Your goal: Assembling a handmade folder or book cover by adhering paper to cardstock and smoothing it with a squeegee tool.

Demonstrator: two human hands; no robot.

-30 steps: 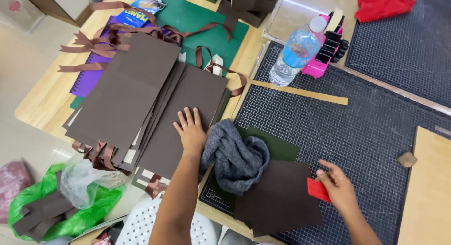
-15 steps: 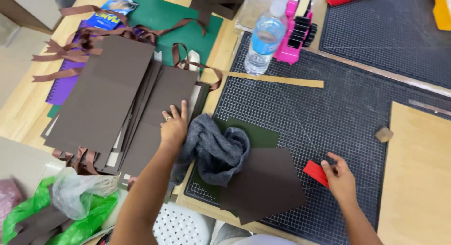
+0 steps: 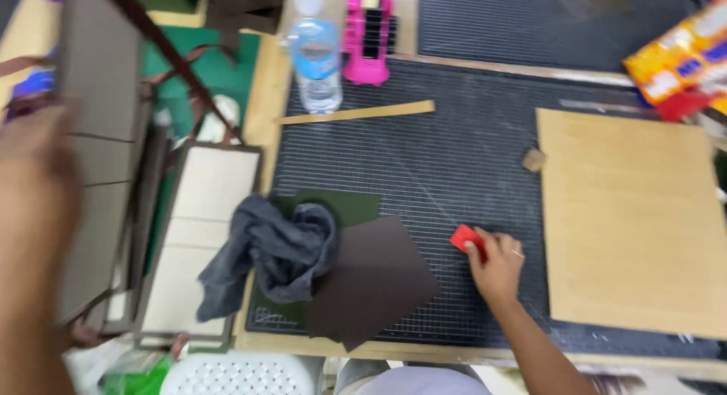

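Note:
My right hand (image 3: 496, 268) rests on the black cutting mat (image 3: 454, 153) with its fingers closed on a small red scraper (image 3: 464, 237). Just left of it lies a dark brown sheet (image 3: 375, 281) over a dark green sheet (image 3: 341, 207), with a crumpled grey cloth (image 3: 276, 251) on their left edge. My left hand (image 3: 34, 190) is blurred at the far left, raised close to the camera, and holds up a large brown folded board (image 3: 98, 77). Beneath it lies a board with cream panels and a brown border (image 3: 201, 243).
A water bottle (image 3: 316, 58) and a pink tool (image 3: 366, 35) stand at the mat's far edge, near a thin wooden strip (image 3: 356, 112). A light wooden board (image 3: 636, 221) covers the mat's right side, with a small block (image 3: 534, 160) beside it. An orange packet (image 3: 681, 62) lies far right.
My left hand has come off the brown stack and lifted a brown board towards the camera, uncovering the cream-panelled board. My right hand stays on the red scraper. The view has shifted right.

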